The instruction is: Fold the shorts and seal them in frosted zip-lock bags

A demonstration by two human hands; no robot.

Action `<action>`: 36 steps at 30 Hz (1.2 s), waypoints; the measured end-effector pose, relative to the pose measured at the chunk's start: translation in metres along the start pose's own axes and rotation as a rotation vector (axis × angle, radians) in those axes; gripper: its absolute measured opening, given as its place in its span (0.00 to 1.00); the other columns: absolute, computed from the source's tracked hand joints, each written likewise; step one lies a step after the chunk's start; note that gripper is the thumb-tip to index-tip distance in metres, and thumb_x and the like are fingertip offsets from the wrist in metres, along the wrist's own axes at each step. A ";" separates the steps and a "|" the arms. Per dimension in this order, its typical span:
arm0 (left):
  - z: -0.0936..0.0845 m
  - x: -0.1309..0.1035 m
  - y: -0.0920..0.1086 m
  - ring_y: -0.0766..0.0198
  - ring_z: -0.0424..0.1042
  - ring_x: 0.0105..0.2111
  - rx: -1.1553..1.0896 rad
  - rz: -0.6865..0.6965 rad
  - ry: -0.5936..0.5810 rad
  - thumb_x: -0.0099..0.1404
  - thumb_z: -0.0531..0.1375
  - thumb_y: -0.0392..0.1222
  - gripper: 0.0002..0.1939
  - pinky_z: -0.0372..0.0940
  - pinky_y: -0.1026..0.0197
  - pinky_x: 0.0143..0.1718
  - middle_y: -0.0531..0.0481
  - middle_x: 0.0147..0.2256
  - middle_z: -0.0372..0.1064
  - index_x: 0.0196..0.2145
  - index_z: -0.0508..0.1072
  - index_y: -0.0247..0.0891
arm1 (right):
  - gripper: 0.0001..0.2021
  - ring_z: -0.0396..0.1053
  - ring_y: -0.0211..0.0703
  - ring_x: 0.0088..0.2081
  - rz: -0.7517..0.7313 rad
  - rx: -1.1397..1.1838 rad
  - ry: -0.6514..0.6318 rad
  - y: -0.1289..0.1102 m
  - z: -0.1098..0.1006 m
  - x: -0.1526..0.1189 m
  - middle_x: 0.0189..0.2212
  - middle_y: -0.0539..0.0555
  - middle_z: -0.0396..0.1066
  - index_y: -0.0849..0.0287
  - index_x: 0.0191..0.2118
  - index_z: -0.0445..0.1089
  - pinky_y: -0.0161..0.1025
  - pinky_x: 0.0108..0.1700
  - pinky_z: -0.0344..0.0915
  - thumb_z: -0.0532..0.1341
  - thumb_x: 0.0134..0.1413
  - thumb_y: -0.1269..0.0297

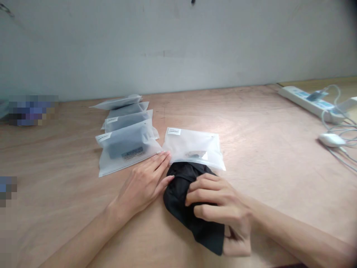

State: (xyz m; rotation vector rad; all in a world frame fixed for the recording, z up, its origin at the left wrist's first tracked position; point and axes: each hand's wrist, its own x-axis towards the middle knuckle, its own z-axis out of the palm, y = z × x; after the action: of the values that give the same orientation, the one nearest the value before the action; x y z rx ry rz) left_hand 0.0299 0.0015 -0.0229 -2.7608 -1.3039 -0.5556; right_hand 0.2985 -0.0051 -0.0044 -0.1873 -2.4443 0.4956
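A folded black cloth item (181, 190) lies on the table in front of me; its exact kind I cannot make out. Curled over its right side are the fingers of my right hand (220, 201), gripping the fabric. My left hand (145, 178) rests with fingers stretched out, their tips at the near left corner of a frosted plastic bag (192, 145) and the thumb against the cloth. This bag lies flat, with a white label at its upper left. The cloth's far edge meets the bag's near edge; whether any of it is inside is unclear.
Several filled frosted bags (128, 145) lie overlapping in a row to the left, dark contents showing through. At the right stand a white power strip (312, 104) and a white adapter (331, 140) with looped cables. A pale wall (178, 48) borders the wooden table (264, 149).
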 end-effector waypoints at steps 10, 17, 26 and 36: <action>0.000 -0.004 -0.011 0.53 0.64 0.67 -0.067 0.063 -0.035 0.79 0.51 0.45 0.25 0.64 0.49 0.67 0.40 0.67 0.63 0.69 0.62 0.35 | 0.18 0.76 0.51 0.53 0.176 -0.191 0.145 0.014 -0.003 -0.011 0.51 0.65 0.77 0.63 0.61 0.66 0.48 0.51 0.75 0.53 0.69 0.69; 0.003 -0.003 -0.008 0.49 0.50 0.73 -0.058 0.043 -0.156 0.79 0.48 0.55 0.35 0.56 0.43 0.70 0.35 0.72 0.48 0.74 0.48 0.32 | 0.15 0.78 0.44 0.52 -0.090 -0.043 -0.003 -0.011 -0.015 -0.002 0.49 0.65 0.80 0.71 0.53 0.73 0.36 0.51 0.76 0.51 0.74 0.72; 0.002 -0.003 -0.009 0.54 0.64 0.66 -0.105 0.066 0.025 0.78 0.50 0.39 0.25 0.63 0.50 0.67 0.39 0.66 0.64 0.70 0.60 0.35 | 0.20 0.80 0.47 0.43 -0.044 -0.010 0.168 0.007 0.007 -0.005 0.43 0.66 0.80 0.75 0.55 0.70 0.40 0.39 0.76 0.48 0.75 0.64; 0.004 0.000 -0.009 0.49 0.46 0.74 -0.178 0.023 -0.192 0.81 0.47 0.49 0.27 0.53 0.43 0.72 0.46 0.76 0.34 0.74 0.50 0.52 | 0.20 0.75 0.49 0.44 -0.033 -0.034 -0.027 0.003 0.006 -0.001 0.45 0.63 0.79 0.68 0.54 0.71 0.45 0.41 0.72 0.52 0.65 0.63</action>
State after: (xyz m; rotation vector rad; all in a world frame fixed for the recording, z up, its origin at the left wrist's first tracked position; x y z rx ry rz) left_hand 0.0243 0.0081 -0.0273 -3.0366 -1.3159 -0.4344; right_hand 0.2954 -0.0048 -0.0106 -0.1555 -2.4797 0.4450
